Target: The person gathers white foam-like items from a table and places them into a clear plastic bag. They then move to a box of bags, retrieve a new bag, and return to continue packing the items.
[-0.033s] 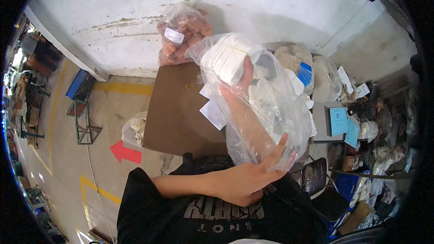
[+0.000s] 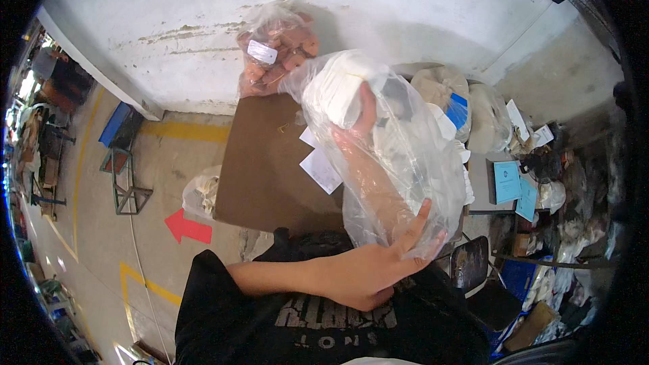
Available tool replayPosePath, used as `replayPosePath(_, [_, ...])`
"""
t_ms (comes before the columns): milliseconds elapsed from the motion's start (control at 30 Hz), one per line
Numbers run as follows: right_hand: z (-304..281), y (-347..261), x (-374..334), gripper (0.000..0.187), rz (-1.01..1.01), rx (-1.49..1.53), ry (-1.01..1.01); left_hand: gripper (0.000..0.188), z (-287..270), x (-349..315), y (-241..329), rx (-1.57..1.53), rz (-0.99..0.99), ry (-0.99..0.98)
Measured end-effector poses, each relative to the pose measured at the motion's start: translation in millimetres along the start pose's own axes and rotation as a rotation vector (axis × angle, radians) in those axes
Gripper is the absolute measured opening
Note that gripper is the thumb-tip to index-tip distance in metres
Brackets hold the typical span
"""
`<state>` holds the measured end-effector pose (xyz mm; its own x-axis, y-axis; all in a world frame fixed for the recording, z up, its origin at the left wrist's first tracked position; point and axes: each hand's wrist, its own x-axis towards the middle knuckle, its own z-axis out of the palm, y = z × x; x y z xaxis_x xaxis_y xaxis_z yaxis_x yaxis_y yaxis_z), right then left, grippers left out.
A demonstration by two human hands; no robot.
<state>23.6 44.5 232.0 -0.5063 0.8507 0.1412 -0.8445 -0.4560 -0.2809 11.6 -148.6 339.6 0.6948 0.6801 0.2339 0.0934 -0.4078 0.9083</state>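
Observation:
A large clear plastic bag (image 2: pixel 405 155) lies slanted across the middle, over the right edge of a brown tabletop (image 2: pixel 263 162). My right hand (image 2: pixel 362 118) is inside it, the forearm running in through the near end. Its fingers are closed on a bundle of white folded fabric (image 2: pixel 334 94) at the bag's far end, with a thin yellow band on it. More white material shows through the plastic. My left hand (image 2: pixel 368 274) grips the bag's near edge; the index finger stretches over the plastic, and another fingertip shows behind it.
A clear bag of orange-brown pieces (image 2: pixel 291 47) with a white label stands against the wall. White papers (image 2: pixel 321 170) and a yellow band (image 2: pixel 282 128) lie on the tabletop. To the right are filled bags (image 2: pixel 490 118), blue booklets (image 2: pixel 506 181) and a dark chair (image 2: pixel 470 263).
The bag and the bundle inside it have shifted slightly to the right, with my right hand turning a little. My left hand has barely moved.

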Motion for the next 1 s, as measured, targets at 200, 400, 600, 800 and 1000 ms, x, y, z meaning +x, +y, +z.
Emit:
replayPosePath(200, [-47.4, 1.8, -30.8, 0.064, 0.26, -0.504, 0.057, 0.088, -2.4, -31.8, 2.9, 0.111, -0.022, 0.263])
replayPosePath(400, [-91.3, 11.7, -59.1, 0.06, 0.599, -1.388, -0.177, 0.098, -4.3, -24.8, -22.1, 0.066, -0.084, 0.424])
replayPosePath(600, [-110.1, 25.1, -69.3, 0.057, 0.796, -1.811, -0.485, 0.1, -8.2, -21.6, -22.9, 0.045, -0.265, 0.344])
replayPosePath(800, [-124.0, 31.8, -61.3, 0.055, 0.953, -1.964, -0.67, 0.031, -80.5, -152.0, -31.4, 0.047, -0.192, 0.583])
replayPosePath(1000, [-145.4, 41.2, -62.7, 0.053, 1.058, -1.909, -0.686, 0.059, -30.4, -240.8, -176.4, -0.328, -0.938, 1.085])
